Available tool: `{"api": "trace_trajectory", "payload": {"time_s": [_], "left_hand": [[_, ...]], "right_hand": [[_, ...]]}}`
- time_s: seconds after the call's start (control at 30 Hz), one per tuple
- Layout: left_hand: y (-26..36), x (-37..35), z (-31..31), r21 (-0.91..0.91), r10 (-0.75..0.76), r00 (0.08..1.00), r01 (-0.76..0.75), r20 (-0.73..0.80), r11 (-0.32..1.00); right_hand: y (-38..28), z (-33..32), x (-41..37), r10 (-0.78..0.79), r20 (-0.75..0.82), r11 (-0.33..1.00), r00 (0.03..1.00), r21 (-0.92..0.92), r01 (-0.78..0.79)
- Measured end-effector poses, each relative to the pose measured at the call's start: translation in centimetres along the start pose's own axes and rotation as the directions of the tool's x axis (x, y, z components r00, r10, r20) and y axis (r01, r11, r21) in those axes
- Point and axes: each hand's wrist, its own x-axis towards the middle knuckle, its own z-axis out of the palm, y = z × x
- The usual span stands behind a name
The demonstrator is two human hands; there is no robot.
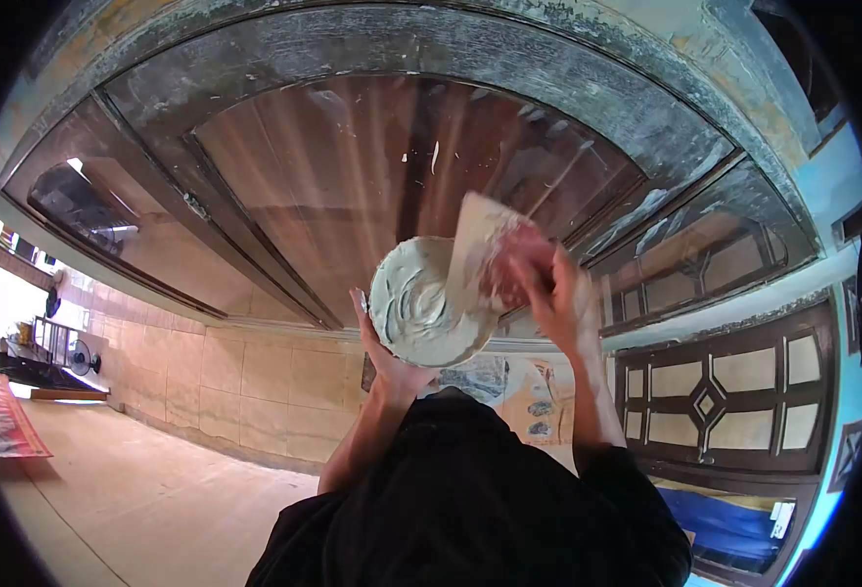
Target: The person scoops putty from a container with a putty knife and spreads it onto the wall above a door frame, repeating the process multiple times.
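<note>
My left hand (392,368) supports a round bowl (485,338) from below and from its left side, fingers curved against the outside. Pale grey-green putty (419,303) fills the bowl, its surface swirled and ridged. In my right hand (560,305) is a flat putty spreader (490,249) with a cream blade and a smeared red part near the grip. The spreader is tilted and slightly blurred, and it overlaps the right side of the bowl in this view. Streaks of putty mark its blade.
Ahead is a dark wooden window frame (353,44) streaked with grey putty, around reflective glass panes (304,166). To the right stands a panelled wooden door (725,391), with blue fabric (725,519) below. Tiled wall (265,382) runs below the window. A fan (83,357) stands far left.
</note>
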Motion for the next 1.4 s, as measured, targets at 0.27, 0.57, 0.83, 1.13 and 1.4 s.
{"api": "trace_trajectory", "payload": {"time_s": [0.27, 0.57, 0.83, 1.13, 1.4], "left_hand": [[-0.2, 0.7, -0.2, 0.05, -0.002, 1.0, 0.003, -0.027, 0.999], [-0.6, 0.6, -0.6, 0.019, -0.073, 0.997, 0.073, 0.006, 0.997], [-1.2, 1.2, -0.9, -0.053, -0.086, 0.996, 0.087, 0.027, 0.995], [-0.7, 0.8, -1.0, -0.026, -0.15, 0.989, 0.151, 0.008, 0.988], [-0.4, 0.9, -1.0, -0.054, -0.06, 0.997, 0.057, -0.045, 0.997]], "right_hand": [[-2.0, -1.6, 0.5, -0.021, 0.196, 0.99, 0.98, -0.135, 0.049], [-0.5, -4.7, 4.2, -0.095, 0.363, 0.907, 0.927, -0.352, 0.23], [0.8, -1.6, 0.3, 0.191, 0.326, 0.976, 0.926, -0.163, -0.144], [0.2, -3.8, 3.0, -0.125, 0.28, 0.951, 0.952, -0.241, 0.196], [1.8, 0.2, -2.2, 0.217, 0.327, 0.974, 0.92, -0.013, -0.226]]}}
